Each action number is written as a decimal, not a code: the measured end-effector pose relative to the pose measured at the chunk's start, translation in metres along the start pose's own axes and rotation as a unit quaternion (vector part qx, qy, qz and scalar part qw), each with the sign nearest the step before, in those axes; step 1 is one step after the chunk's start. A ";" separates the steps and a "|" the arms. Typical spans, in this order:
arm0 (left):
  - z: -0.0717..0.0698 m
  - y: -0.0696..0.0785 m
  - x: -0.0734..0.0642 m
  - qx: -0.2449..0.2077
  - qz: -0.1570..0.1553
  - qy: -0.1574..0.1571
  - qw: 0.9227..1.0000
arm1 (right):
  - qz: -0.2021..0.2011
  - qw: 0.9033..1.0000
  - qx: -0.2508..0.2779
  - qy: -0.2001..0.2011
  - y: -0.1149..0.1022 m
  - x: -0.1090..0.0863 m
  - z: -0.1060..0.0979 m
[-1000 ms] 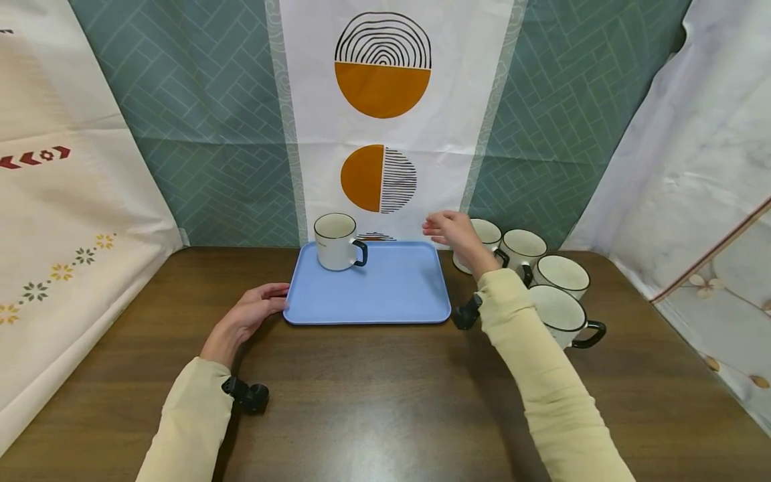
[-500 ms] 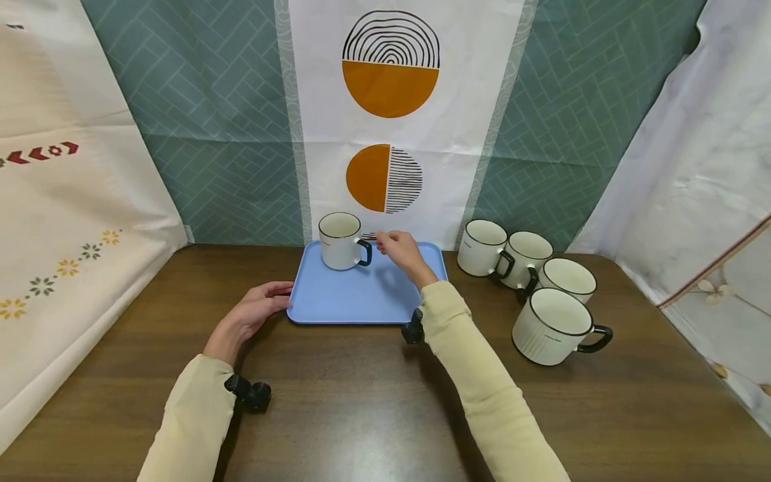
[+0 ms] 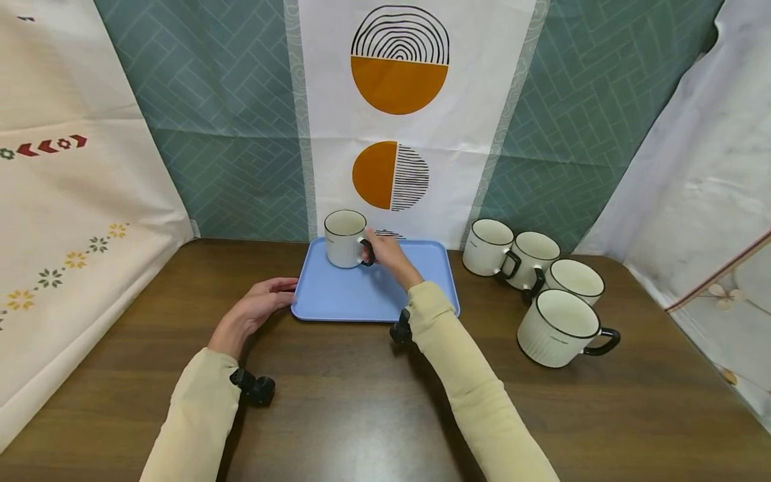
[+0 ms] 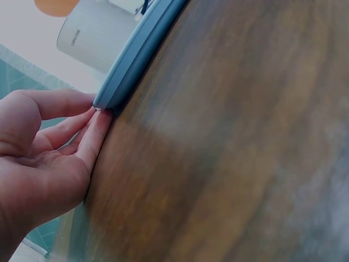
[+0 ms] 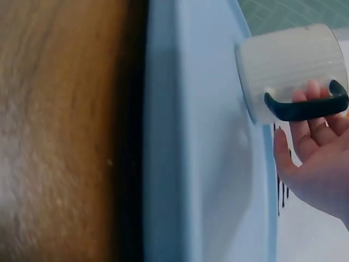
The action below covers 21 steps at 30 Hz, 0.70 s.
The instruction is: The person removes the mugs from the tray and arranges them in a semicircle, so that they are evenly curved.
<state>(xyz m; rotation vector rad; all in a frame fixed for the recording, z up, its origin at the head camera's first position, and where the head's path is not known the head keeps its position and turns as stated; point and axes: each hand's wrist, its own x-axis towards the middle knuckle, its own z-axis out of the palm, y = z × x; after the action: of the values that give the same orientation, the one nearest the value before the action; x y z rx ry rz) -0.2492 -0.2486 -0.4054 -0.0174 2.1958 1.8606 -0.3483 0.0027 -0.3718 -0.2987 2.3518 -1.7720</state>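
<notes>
A white enamel mug [image 3: 345, 239] with a black rim and dark handle stands upright on the back left of a blue tray [image 3: 355, 301]. My right hand [image 3: 388, 254] is at its handle. In the right wrist view, the fingers [image 5: 313, 117] curl through the handle [image 5: 305, 109], while the thumb sits below, apart from it. My left hand [image 3: 259, 308] holds the tray's left edge. The left wrist view has the thumb and fingers of this hand [image 4: 60, 142] pinching the tray's rim [image 4: 128, 68].
Several similar mugs stand at the right of the wooden table [image 3: 337, 395]. The nearest mug [image 3: 560, 328] has its handle pointing right; a mug [image 3: 486, 248] at the back is closest to the tray. Patterned cloth [image 3: 241, 120] hangs behind the table.
My right hand has moved left from beside the back mugs, across the tray, to the mug's handle. My left hand has stayed at the tray's edge. The head view has shifted slightly.
</notes>
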 end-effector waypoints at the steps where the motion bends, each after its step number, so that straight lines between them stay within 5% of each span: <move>1: 0.000 0.000 0.000 -0.001 0.000 0.000 1.000 | -0.008 1.000 -0.015 -0.006 0.001 0.000 0.002; 5: 0.001 0.001 0.000 0.001 -0.007 0.004 1.000 | -0.036 0.999 -0.019 -0.024 0.003 -0.001 0.011; 21: 0.000 -0.001 0.000 -0.001 -0.004 0.007 1.000 | -0.028 0.995 0.090 -0.017 0.007 -0.003 0.010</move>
<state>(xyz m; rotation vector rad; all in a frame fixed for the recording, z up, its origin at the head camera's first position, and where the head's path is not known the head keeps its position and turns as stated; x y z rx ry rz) -0.2492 -0.2489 -0.4064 -0.0395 2.1985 1.8644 -0.3428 -0.0042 -0.3808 -0.3690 2.1621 -1.9704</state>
